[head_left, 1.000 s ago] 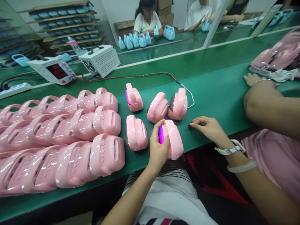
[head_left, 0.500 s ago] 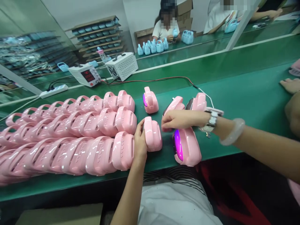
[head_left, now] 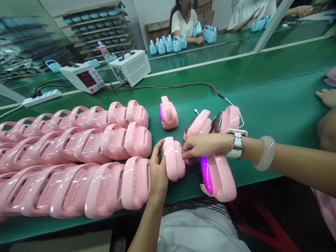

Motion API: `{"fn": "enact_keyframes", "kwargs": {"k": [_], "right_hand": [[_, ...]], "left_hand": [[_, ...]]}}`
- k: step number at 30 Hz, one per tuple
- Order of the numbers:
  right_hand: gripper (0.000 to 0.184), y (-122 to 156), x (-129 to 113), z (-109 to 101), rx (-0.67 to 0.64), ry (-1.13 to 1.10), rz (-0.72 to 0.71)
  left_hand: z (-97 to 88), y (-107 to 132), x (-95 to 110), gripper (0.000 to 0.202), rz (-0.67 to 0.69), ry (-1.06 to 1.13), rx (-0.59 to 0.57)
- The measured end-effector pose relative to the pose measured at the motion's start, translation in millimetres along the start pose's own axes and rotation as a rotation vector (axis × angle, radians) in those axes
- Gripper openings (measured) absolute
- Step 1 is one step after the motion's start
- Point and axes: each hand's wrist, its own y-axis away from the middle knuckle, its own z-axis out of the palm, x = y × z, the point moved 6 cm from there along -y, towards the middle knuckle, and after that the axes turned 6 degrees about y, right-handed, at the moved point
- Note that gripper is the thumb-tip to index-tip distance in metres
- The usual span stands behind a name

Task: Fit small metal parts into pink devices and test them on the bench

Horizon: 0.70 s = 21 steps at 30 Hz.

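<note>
My left hand (head_left: 159,171) is wrapped around the dark-fronted side of a pink plastic device with a loop handle (head_left: 173,159), which stands on the green bench. My right hand (head_left: 199,146) has its fingers pinched together against the device's right side; what they hold there is hidden. Close to the right wrist sits a pink device with a glowing purple front (head_left: 219,176). Beyond that hand are a dark-fronted pink device (head_left: 201,122) and another (head_left: 231,119). Farther back, one more pink device (head_left: 169,113) shows a purple light.
Rows of pink devices (head_left: 105,189) fill the bench's left side. Behind them stand a power supply with a red display (head_left: 88,78) and a white vented box (head_left: 132,68). A red and black cable (head_left: 168,86) crosses the bench. Across sits a co-worker (head_left: 185,24) with blue devices.
My right hand has come down and left, its fingers now at the side of the held device. My left hand stays on that device. The view has shifted slightly.
</note>
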Motion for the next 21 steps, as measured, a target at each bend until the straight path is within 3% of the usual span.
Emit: {"fn": "enact_keyframes", "kwargs": {"k": [14, 21], "right_hand": [[0.024, -0.6, 3.9, 3.3, -0.001, -0.073, 0.078], [0.037, 16.1, 11.9, -2.9, 0.229, 0.075, 0.073]], "left_hand": [[-2.7, 5.7, -0.6, 0.036, 0.037, 0.006, -0.01], [-5.7, 15.9, -2.0, 0.034, 0.124, 0.012, -0.016]]}}
